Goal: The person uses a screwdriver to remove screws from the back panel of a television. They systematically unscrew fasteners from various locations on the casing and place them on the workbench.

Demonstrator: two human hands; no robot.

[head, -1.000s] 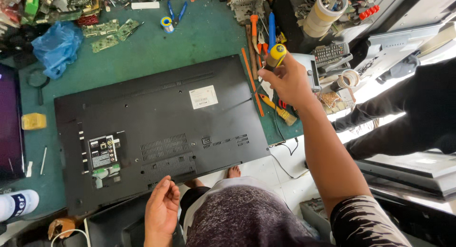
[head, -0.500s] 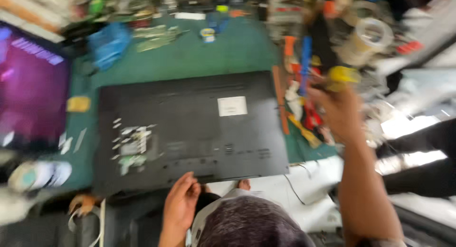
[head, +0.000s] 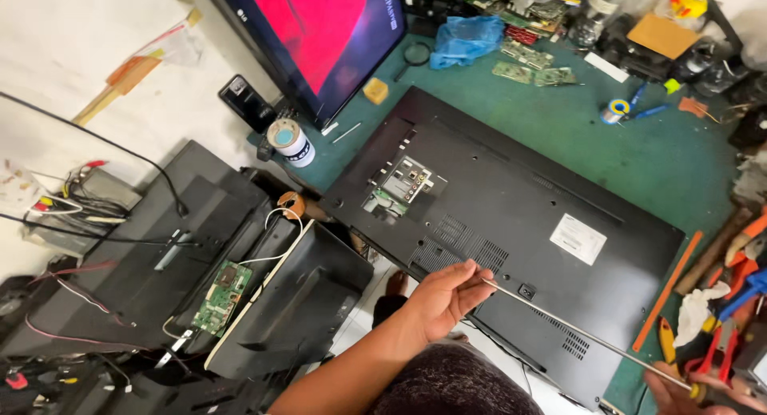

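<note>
A black flat television (head: 511, 215) lies face down on the green workbench (head: 663, 159), its back panel up with a white label and a port cluster. A long thin screwdriver (head: 583, 335) stretches across the panel's near edge. My left hand (head: 443, 295) pinches the shaft's tip end over the near rim of the panel. My right hand (head: 691, 387) shows only partly at the bottom right corner, wrapped around the screwdriver's handle.
A second screen (head: 319, 31) glowing red leans at the bench's far left. A round tin (head: 289, 142), circuit boards (head: 531, 63), a blue bag (head: 465, 38) and a pile of hand tools (head: 719, 319) crowd the bench. Opened black casings with a green board (head: 222, 297) lie on the floor at left.
The view has swung left and down. My right hand came off the tool pile at the right with a long screwdriver. My left hand left the panel's near edge and took its shaft.
</note>
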